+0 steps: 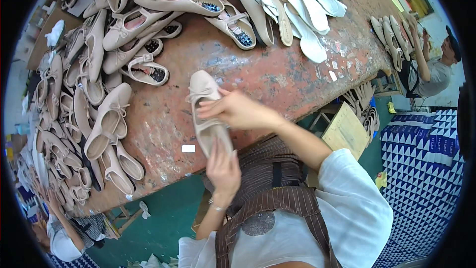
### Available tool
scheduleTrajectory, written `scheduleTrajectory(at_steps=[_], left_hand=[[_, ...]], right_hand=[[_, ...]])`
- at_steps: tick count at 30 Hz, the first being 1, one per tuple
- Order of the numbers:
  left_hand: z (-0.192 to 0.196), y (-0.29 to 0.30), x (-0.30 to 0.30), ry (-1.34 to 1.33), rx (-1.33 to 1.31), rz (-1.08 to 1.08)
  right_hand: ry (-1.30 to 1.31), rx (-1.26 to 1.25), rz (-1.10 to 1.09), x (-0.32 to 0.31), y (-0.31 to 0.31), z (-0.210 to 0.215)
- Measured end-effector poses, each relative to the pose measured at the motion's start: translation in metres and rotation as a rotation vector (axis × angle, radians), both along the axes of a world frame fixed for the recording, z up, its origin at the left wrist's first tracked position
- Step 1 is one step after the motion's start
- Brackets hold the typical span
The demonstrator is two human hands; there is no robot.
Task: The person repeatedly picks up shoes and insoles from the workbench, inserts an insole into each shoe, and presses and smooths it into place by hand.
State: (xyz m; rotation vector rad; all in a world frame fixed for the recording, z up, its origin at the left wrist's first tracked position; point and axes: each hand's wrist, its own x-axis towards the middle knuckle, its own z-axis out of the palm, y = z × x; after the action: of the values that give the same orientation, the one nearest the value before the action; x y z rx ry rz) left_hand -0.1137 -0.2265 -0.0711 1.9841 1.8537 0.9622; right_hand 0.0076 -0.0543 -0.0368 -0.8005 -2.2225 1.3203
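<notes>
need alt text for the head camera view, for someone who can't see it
Seen from above, a person's left hand and right hand hold a beige flat shoe over a worn reddish table. Heaps of matching beige shoes cover its left side, and white insoles lie at the far edge.

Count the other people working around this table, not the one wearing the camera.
2. One person sits at the far right edge, handling shoes by the table end. Another person is at the lower left, below the shoe pile. Others may be out of view.

A worn reddish desk [277,77] carries heaped beige shoes [94,84] along its left edge and white insoles [302,5] at its far edge.
</notes>
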Motion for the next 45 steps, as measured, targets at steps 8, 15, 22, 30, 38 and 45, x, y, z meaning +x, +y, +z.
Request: scheduleTrajectory(at_steps=[8,15,22,30,38,45], left_hand=[[0.131,0.039,-0.234,0.390,0.334,0.538],[0.139,0.169,-0.173,-0.148,0.494,0.407],[0.079,0.340,-0.011,0.185,-0.117,0.195],[0.077,0.325,-0.031,0.032,0.044,0.265],[0.058,0.141,-0.105,-0.283,-0.380,-0.122],[0.038,0.082,-0.089,0.052,-0.230,0.074]], right_hand=[[-0.333,0.277,-1.177,0.173,0.150,-0.032],[-0.373,0.060,-1.248,0.170,0.181,-0.048],[0.153,-0.306,-1.007,0.186,0.150,-0.026],[-0.419,-0.038,-0.894,0.196,0.093,-0.003],[-0.432,0.530,-1.395,0.236,0.119,0.024],[-0.416,0.289,-1.243,0.239,0.147,0.003]])
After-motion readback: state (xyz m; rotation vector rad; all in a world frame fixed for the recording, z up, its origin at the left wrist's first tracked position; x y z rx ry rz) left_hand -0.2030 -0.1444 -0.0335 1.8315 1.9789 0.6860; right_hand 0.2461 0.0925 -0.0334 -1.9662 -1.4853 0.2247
